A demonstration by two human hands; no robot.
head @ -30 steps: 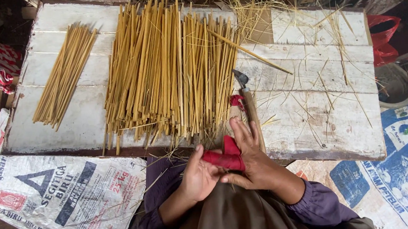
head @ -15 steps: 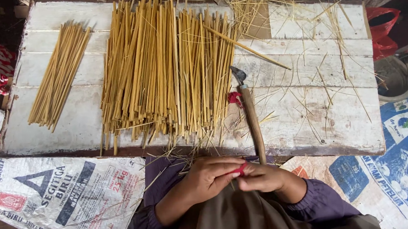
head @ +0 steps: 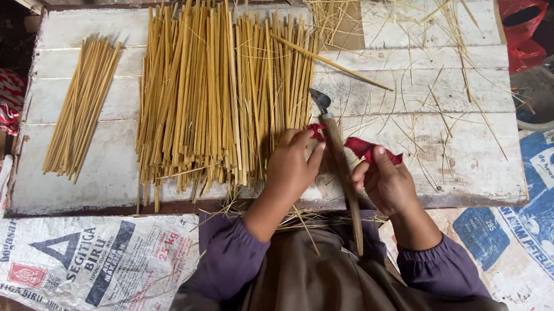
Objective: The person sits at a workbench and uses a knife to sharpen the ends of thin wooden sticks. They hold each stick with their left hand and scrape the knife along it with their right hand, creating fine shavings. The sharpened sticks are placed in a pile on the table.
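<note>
While the left hand (head: 291, 167) pinches one end of a red strip (head: 367, 149) beside the knife handle (head: 342, 170), the right hand (head: 386, 180) pinches its other end above the white board (head: 472, 161), near the bamboo sticks (head: 221, 94).

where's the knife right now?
In the head view the wooden-handled knife lies upright right of centre on the white board table, between the left hand and right hand, its blade tip beside the big pile of bamboo sticks.
</note>
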